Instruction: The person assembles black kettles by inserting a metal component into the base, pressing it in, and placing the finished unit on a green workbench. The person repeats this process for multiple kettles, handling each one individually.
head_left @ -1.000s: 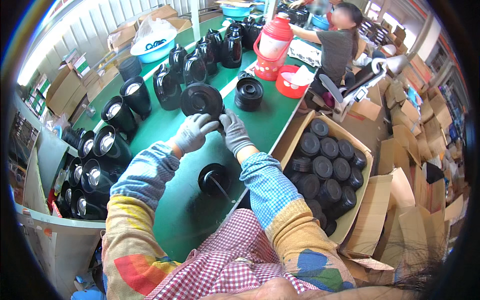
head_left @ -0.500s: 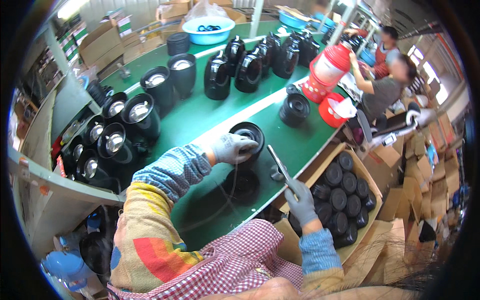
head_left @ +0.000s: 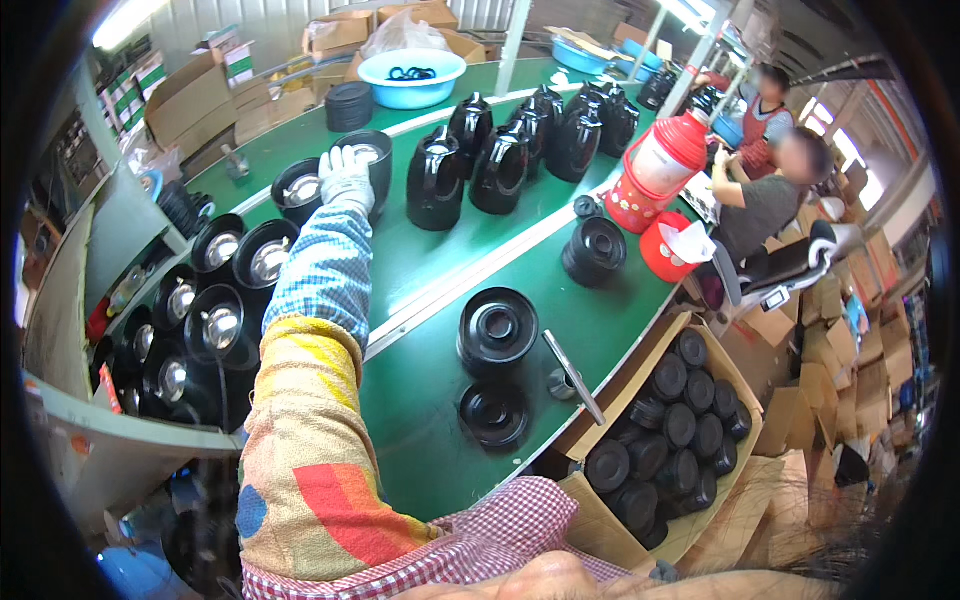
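Observation:
My left hand (head_left: 345, 180), in a pale grey glove, reaches far over the green table (head_left: 430, 290). Its fingers are stretched and apart, laid over the near rim of a tall black shell (head_left: 372, 165) with a silvery inside. Beside that hand stands a similar black shell (head_left: 298, 188). My right hand cannot be made out. In front of me sits a round black ringed part (head_left: 500, 328), with a flatter black ringed part (head_left: 495, 413) nearer. A metal bar (head_left: 574, 378) leans slantwise by a small round metal base (head_left: 562, 384) at the table's edge.
More black shells (head_left: 222, 325) crowd the left side. Glossy black jug bodies (head_left: 436, 180) stand behind. At right are a ringed black stack (head_left: 594, 250), a red container (head_left: 655, 165) and a carton (head_left: 752, 400) of black round parts. Two people (head_left: 770, 180) work beyond.
My left hand has left the round black part and reached far left to the tall shells. My right hand has let go of the metal bar and dropped from view.

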The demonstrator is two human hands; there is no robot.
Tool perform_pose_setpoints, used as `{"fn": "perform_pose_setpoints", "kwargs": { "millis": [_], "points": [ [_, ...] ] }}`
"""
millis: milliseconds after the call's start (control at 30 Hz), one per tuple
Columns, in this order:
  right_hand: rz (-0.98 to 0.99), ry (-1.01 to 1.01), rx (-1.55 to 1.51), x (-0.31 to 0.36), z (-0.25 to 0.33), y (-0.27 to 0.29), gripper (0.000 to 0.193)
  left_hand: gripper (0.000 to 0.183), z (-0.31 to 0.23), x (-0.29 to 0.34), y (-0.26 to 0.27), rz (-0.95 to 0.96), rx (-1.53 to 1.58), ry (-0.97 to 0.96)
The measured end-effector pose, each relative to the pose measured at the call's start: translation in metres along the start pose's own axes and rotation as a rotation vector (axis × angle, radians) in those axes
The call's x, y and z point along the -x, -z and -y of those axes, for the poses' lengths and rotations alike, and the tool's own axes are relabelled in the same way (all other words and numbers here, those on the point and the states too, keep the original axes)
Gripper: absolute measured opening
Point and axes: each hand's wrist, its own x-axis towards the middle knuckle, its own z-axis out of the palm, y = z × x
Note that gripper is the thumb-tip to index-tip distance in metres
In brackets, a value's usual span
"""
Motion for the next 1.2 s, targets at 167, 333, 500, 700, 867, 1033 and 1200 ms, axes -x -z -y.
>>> {"fn": "perform_pose_setpoints", "kwargs": {
  "millis": [167,333,500,700,867,1033,1200],
  "points": [
    [-0.166,0.282,0.187,0.050,0.013,-0.008,0.042,0.053,-0.001,-0.012,-0.010,0.046,0.129,-0.041],
    [-0.060,-0.183,-0.959,0.059,0.015,-0.025,0.043,0.045,-0.002,-0.028,0.064,-0.192,0.245,-0.136],
    [-0.265,0.179,-0.391,0.055,0.096,0.022,0.031,0.031,-0.002,0.014,0.201,-0.472,0.477,-0.552],
    [-0.307,0.505,-0.501,0.086,0.146,0.056,0.033,0.041,-0.055,0.160,0.344,-0.368,0.891,-1.052],
    [-0.422,0.834,-0.404,0.130,0.195,0.114,0.062,0.038,-0.110,0.286,0.381,-0.092,1.151,-1.489],
    [-0.211,0.903,-0.449,0.155,0.185,0.120,0.117,0.036,-0.160,0.390,0.368,0.287,1.473,-1.824],
    [-0.049,0.664,-0.867,0.177,0.150,0.035,0.120,0.042,-0.184,0.446,0.343,0.812,1.521,-1.752]
  ]
}}
